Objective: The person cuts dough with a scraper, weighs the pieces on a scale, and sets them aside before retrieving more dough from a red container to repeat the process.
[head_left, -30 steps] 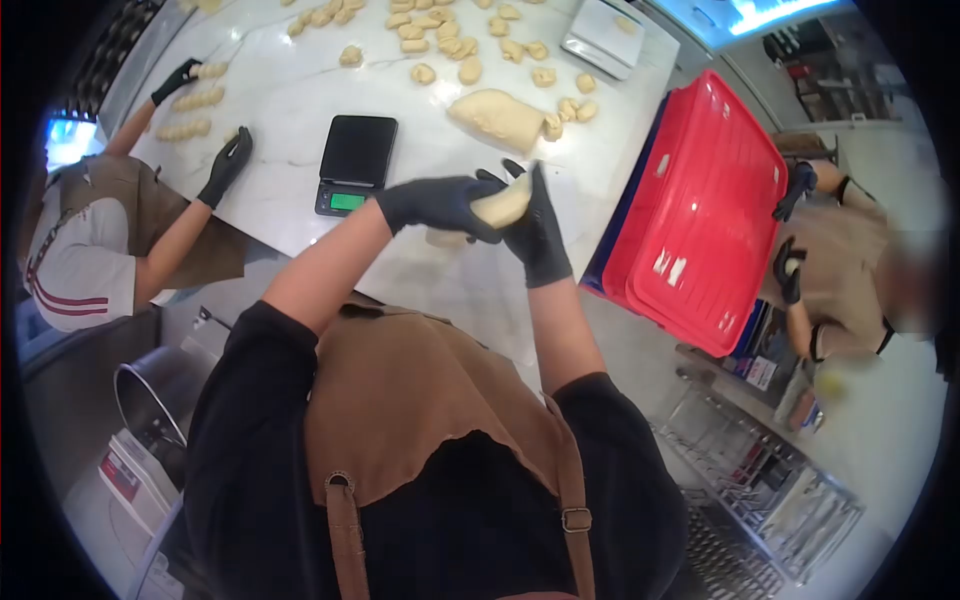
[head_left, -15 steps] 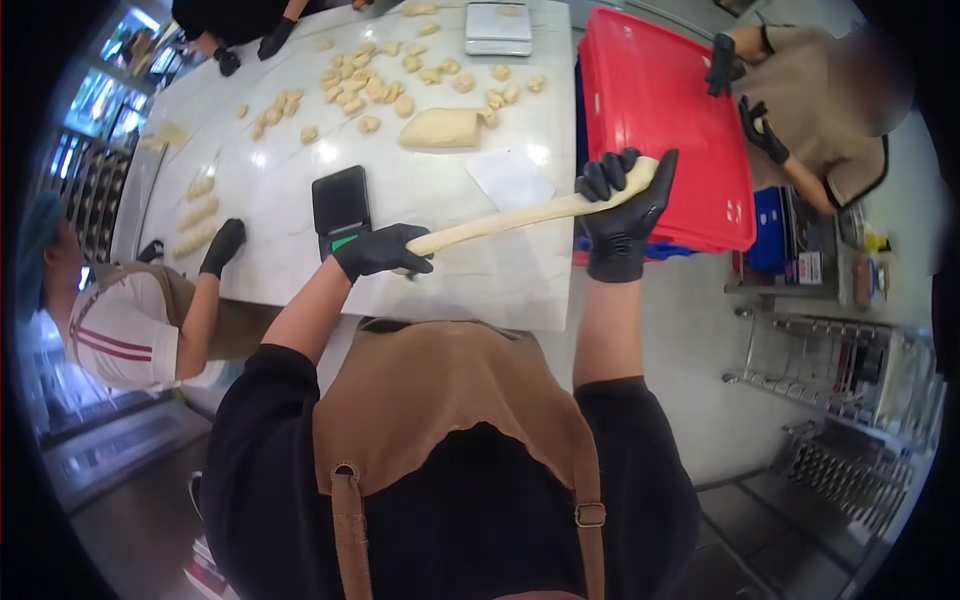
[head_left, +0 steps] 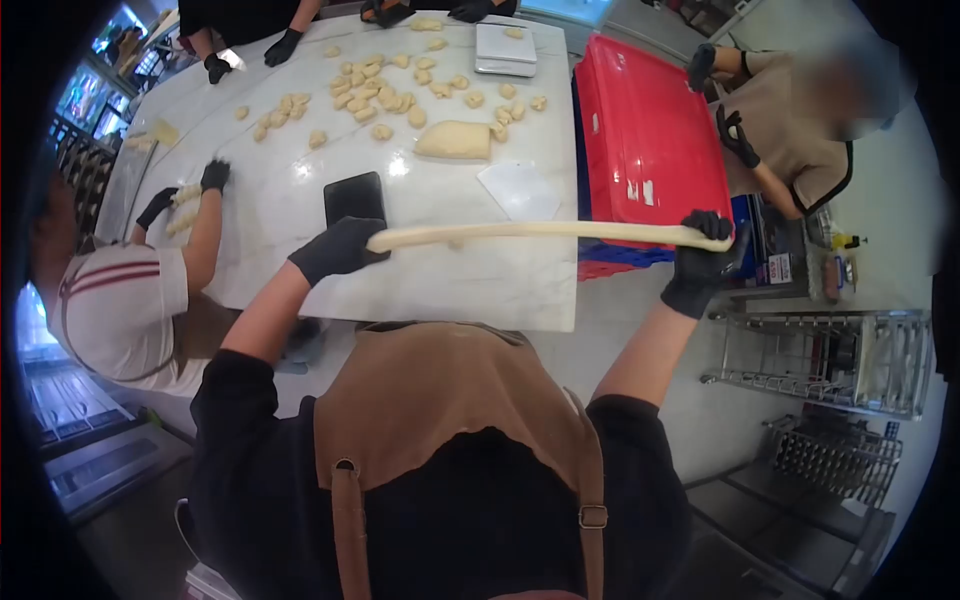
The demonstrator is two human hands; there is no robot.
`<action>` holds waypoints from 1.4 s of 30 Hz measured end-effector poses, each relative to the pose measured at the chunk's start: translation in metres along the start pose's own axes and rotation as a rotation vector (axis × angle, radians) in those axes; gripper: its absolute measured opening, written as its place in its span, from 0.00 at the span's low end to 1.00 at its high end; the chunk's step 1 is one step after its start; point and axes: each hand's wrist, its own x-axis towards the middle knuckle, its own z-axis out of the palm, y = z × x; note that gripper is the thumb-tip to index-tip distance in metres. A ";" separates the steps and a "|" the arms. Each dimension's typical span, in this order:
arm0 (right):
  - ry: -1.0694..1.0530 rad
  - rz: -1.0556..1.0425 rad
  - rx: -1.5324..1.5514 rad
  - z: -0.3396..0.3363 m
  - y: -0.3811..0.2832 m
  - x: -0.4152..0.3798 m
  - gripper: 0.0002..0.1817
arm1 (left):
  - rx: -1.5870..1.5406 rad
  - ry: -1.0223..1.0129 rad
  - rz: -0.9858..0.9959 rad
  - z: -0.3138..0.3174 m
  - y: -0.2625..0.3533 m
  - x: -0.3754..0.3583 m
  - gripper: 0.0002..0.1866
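A long pale rope of dough [head_left: 540, 231] stretches nearly level between my two black-gloved hands, above the table's front part. My left hand [head_left: 338, 250] is closed on its left end, just below a dark scale [head_left: 355, 200]. Past the table's right edge, in front of the red lid, my right hand [head_left: 706, 262] grips the other end with its fingers curled round it. Behind the rope lie a large dough slab [head_left: 455, 141], many small dough pieces [head_left: 362, 92] and a white sheet [head_left: 517, 190].
Red crates with a red lid [head_left: 655, 140] stand against the marble table's [head_left: 480, 290] right side. A white scale [head_left: 505, 50] sits at the back. Co-workers stand left, at the back and right; the left one's gloved hands [head_left: 214, 176] touch dough strands. Metal racks [head_left: 820, 355] are at lower right.
My hands have moved apart and the dough rope is longer and more level. My right hand went right and down, my left slightly left. The left co-worker's hands moved onto the dough strands.
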 end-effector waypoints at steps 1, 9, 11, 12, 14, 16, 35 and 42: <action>0.191 -0.096 -0.126 -0.002 0.005 -0.005 0.19 | 0.022 -0.018 -0.114 -0.001 -0.007 -0.004 0.20; -0.132 0.442 -0.185 -0.070 0.037 -0.058 0.25 | 0.151 -0.215 -0.122 0.078 -0.006 -0.010 0.32; 0.268 0.345 -0.608 -0.124 0.097 -0.052 0.27 | -0.097 -0.154 0.003 0.120 -0.008 0.000 0.31; 0.155 0.376 -1.113 -0.122 0.125 -0.045 0.32 | -0.106 -0.131 -0.004 0.145 -0.013 0.005 0.31; -0.139 -0.043 -1.976 -0.128 0.174 -0.031 0.45 | -0.121 -0.066 -0.021 0.179 -0.023 0.018 0.30; -0.313 -0.463 -2.274 -0.142 0.212 -0.014 0.56 | -0.137 -0.084 -0.097 0.169 -0.013 0.019 0.28; -0.114 0.459 -1.352 -0.032 0.222 0.028 0.18 | -0.356 0.054 0.021 0.143 -0.049 0.025 0.15; -0.199 0.400 -1.452 0.028 0.280 -0.104 0.18 | -0.290 0.149 0.105 0.168 -0.061 -0.019 0.15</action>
